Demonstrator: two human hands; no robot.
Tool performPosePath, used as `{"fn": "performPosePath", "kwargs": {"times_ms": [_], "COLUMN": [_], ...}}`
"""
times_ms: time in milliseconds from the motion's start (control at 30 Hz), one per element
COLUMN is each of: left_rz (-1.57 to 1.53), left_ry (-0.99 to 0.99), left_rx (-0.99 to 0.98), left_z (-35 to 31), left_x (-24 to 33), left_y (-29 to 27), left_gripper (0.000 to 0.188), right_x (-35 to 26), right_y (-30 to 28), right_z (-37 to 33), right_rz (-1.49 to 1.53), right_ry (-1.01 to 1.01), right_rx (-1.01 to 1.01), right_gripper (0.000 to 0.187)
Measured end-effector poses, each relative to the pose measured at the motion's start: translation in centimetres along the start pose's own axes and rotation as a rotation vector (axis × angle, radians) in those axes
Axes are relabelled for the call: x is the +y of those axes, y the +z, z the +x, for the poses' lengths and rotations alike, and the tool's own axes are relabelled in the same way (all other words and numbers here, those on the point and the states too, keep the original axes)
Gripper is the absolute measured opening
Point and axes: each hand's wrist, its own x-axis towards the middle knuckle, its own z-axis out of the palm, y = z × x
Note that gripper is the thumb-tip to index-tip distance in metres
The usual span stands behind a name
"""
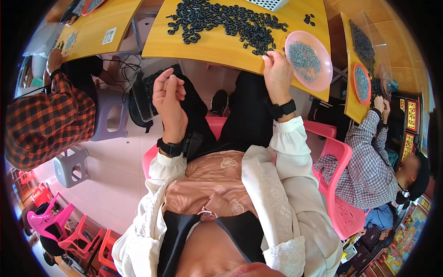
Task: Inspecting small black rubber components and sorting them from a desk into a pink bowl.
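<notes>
My left hand (170,99) is raised beside my lap, fingers loosely curled and thumb up, with nothing visible in it. Below and beyond it is a dark open box (150,87) of black pieces, partly hidden by my hand. My right hand (278,76) is at the near edge of the yellow table (207,50), thumb and forefinger pinched together; what they hold, if anything, is too small to make out. Just beyond those fingertips lies a spread pile of small black oval parts (230,21). Right of that hand sits a pink bowl (323,76) of small silvery screws (303,60).
A white perforated basket (267,3) stands at the table's far edge. Co-workers sit at side tables: a person in a checked orange shirt (50,120) on the left, another in a grey checked shirt (369,161) on the right, near an orange bowl (362,83). Cables (122,69) hang at left.
</notes>
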Motion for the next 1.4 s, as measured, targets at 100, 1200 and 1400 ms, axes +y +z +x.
{"fn": "performPosePath", "kwargs": {"times_ms": [100,1200,1400], "left_rz": [0.037,-0.223,-0.178], "left_ry": [-0.029,-0.699,-0.661], "left_rx": [-0.041,-0.556,-0.503], "left_z": [-0.1,-1.6,-2.1], "left_x": [-0.2,-3.8,-3.5], "left_y": [1.0,7.3,7.3], "left_gripper": [0.02,0.023,0.023], "right_x": [0.3,13.7,16.5], "right_y": [-0.2,-14.5,-13.3], "right_z": [0.4,3.6,4.6], "right_rz": [0.054,-0.193,-0.247], "right_ry": [0.041,0.111,0.176], "right_rx": [-0.028,-0.216,-0.329], "right_gripper": [0.018,0.02,0.012]}}
